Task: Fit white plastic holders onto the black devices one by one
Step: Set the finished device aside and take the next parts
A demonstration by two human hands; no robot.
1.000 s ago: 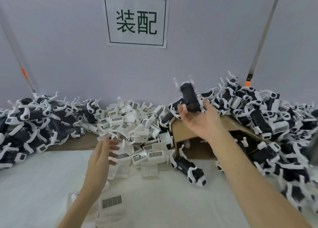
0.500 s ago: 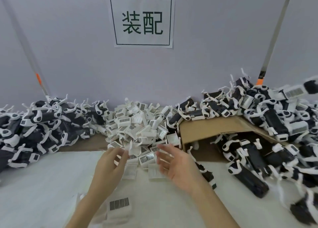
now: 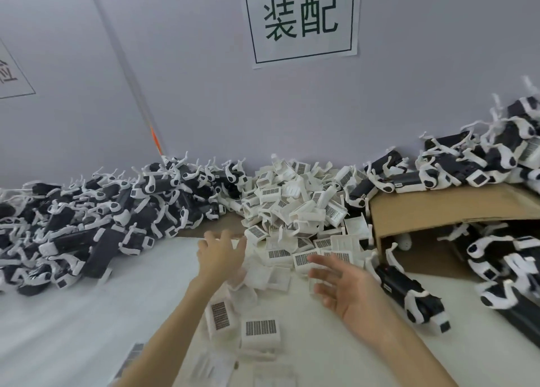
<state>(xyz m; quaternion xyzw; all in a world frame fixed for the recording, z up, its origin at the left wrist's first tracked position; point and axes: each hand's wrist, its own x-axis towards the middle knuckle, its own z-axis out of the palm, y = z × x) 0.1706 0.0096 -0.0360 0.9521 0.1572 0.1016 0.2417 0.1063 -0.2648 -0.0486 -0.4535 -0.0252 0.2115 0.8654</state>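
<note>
White plastic holders (image 3: 295,211) heap at the table's (image 3: 73,322) back edge; left hand (image 3: 220,255) and right hand (image 3: 347,287) (both seemingly empty) hover spread-fingered before them.

Both hands empty, fingers spread: left hand (image 3: 221,253) & right hand (image 3: 347,288) over white holders pile (image 3: 295,208); fitted black devices (image 3: 96,220) heaped left, cardboard box (image 3: 444,208) right.

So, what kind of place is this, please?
Probably a factory assembly bench: a wall sign reading 装配 (assembly), a heap of white plastic holders, and piles of black devices already fitted.
</note>
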